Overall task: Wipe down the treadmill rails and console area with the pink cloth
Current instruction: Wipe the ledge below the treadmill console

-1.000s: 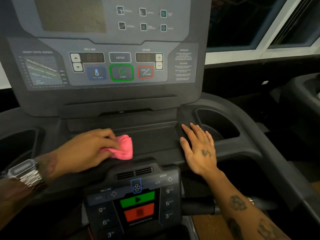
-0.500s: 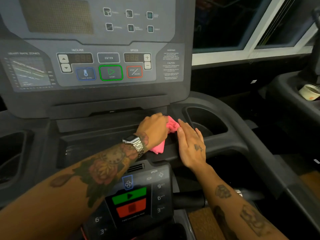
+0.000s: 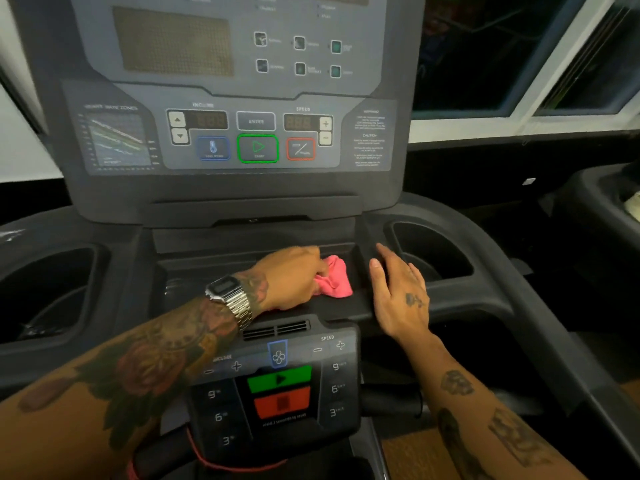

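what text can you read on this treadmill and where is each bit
"SPEED": above the upper speed readout
"ENTER": grey key
"CAUTION": warning panel; its small print is unreadable
"SPEED", "9", "6", "3": lower keypad
Labels beside the program keys and the heart chart heading: too blurred

Left hand [image 3: 294, 277] grips pink cloth [image 3: 334, 282] on console tray [image 3: 194, 271]; right hand [image 3: 398, 292] flat beside.

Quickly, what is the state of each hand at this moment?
Left hand: closed around the pink cloth, pressing it on the console tray.
Right hand: open, flat on the tray's right edge, holding nothing.
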The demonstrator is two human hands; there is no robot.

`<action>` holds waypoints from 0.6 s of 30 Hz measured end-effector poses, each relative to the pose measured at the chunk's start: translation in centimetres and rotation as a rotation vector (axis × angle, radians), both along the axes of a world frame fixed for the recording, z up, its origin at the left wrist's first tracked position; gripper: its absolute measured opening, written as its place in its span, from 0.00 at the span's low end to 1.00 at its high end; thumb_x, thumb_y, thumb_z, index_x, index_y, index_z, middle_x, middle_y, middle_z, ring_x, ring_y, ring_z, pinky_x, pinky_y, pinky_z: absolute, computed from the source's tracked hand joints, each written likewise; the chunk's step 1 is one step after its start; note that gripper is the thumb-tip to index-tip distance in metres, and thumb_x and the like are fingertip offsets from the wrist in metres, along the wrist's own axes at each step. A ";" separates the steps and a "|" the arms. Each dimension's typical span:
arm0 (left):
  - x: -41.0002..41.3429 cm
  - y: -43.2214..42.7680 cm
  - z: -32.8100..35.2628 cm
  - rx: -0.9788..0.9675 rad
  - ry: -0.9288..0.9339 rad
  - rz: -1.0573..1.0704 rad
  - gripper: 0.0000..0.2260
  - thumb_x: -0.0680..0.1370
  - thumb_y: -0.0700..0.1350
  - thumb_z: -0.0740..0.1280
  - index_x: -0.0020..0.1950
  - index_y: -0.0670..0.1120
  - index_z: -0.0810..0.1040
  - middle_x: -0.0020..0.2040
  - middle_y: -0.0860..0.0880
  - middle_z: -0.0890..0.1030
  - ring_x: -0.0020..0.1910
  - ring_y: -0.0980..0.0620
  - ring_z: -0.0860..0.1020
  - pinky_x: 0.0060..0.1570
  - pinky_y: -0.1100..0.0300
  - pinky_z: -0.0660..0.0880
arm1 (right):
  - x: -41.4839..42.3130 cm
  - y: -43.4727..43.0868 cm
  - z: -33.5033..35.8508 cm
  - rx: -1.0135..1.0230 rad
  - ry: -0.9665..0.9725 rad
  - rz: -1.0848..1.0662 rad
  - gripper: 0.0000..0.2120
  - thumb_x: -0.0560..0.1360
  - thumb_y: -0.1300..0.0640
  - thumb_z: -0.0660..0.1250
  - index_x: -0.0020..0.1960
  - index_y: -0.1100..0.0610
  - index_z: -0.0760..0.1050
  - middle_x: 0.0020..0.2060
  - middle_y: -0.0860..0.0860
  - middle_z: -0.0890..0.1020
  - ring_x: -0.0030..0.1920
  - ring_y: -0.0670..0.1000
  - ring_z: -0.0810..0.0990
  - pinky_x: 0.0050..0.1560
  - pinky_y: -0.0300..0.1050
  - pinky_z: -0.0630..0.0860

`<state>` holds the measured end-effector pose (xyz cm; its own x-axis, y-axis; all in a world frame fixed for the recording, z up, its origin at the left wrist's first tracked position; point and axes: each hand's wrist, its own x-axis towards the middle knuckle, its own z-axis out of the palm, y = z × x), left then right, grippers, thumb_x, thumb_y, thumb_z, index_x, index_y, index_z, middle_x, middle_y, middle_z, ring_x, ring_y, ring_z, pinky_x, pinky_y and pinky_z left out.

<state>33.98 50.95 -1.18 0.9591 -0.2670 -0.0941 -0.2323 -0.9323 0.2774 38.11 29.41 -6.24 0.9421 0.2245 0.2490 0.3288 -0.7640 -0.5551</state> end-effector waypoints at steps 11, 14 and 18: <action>-9.9 13.2 0.3 0.122 -0.083 0.493 0.20 0.75 0.64 0.59 0.58 0.55 0.79 0.53 0.49 0.77 0.53 0.44 0.79 0.50 0.51 0.75 | 0.2 0.3 0.2 -0.097 0.018 0.013 0.23 0.82 0.43 0.53 0.73 0.50 0.67 0.72 0.48 0.70 0.74 0.47 0.64 0.77 0.52 0.51; -10.5 13.9 0.9 0.219 -0.116 0.481 0.15 0.76 0.58 0.63 0.56 0.51 0.80 0.53 0.47 0.79 0.53 0.43 0.79 0.49 0.51 0.74 | 0.3 0.8 0.3 -0.111 0.011 -0.005 0.23 0.81 0.42 0.55 0.72 0.50 0.68 0.71 0.50 0.72 0.73 0.50 0.66 0.76 0.56 0.53; -9.0 12.5 2.5 0.205 -0.030 0.322 0.11 0.75 0.54 0.68 0.52 0.50 0.82 0.51 0.48 0.81 0.53 0.44 0.79 0.49 0.53 0.73 | 0.2 2.5 0.8 -0.260 0.082 -0.027 0.30 0.79 0.36 0.52 0.76 0.50 0.61 0.76 0.51 0.63 0.76 0.52 0.59 0.76 0.57 0.47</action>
<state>24.96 63.48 1.30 0.9940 0.0697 -0.0849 0.0761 -0.9943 0.0748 38.36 31.92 -5.46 0.9632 0.2457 0.1091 0.2687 -0.8922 -0.3629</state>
